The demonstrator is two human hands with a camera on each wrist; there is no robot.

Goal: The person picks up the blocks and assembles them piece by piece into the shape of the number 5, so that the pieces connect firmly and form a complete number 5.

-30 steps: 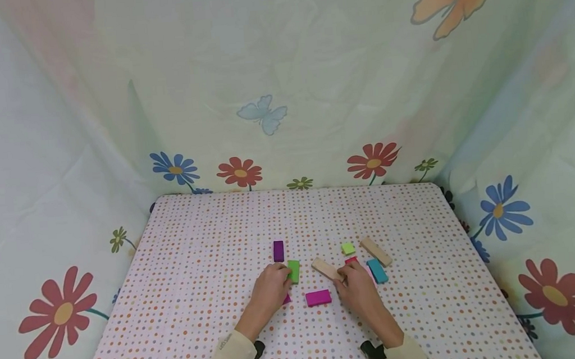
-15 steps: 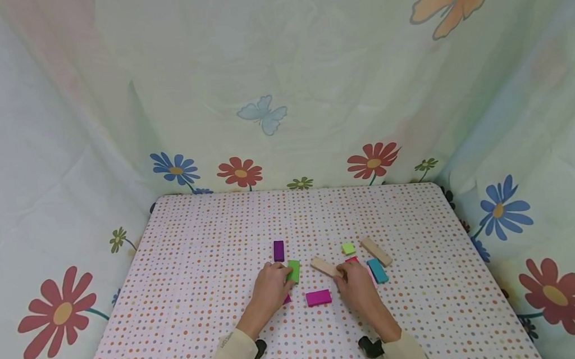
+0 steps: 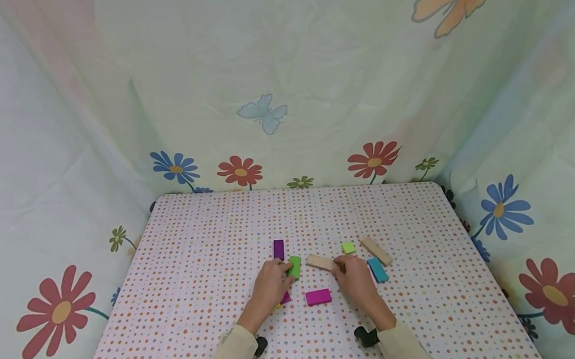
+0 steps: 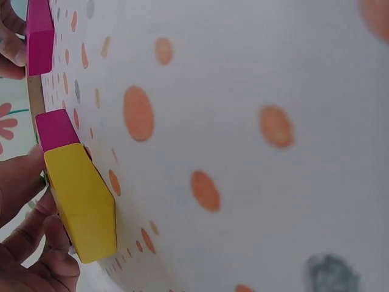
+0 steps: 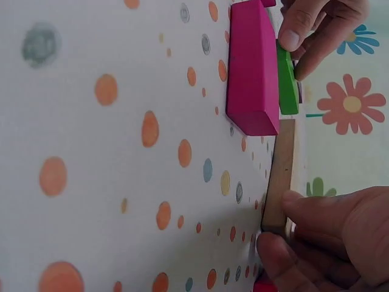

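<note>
My left hand [image 3: 269, 288] pinches a green block [image 3: 296, 269] near the middle of the table, its thumb on the block's near face in the right wrist view. My right hand [image 3: 359, 286] grips the right end of a plain wooden block [image 3: 319, 262], which lies slanted with its far end toward the green one. Beneath the left hand lie a yellow block [image 4: 82, 207] and a magenta block [image 4: 58, 131], both mostly covered in the head view. Another magenta block [image 3: 319, 297] lies between the two hands, nearer the person. A purple block [image 3: 279, 249] sits just beyond the left fingers.
Right of the right hand lie a teal block [image 3: 377, 270] and a second wooden block [image 3: 376, 251]. A small lime block [image 3: 348, 247] sits just beyond that hand. A red block [image 5: 265, 285] shows under the right fingers. Printed curtains surround the dotted table [image 3: 210, 225].
The wooden block has shifted slightly left and turned flatter with my right hand. The green block has tilted and moved slightly away from me. A bit of yellow now shows below my left hand.
</note>
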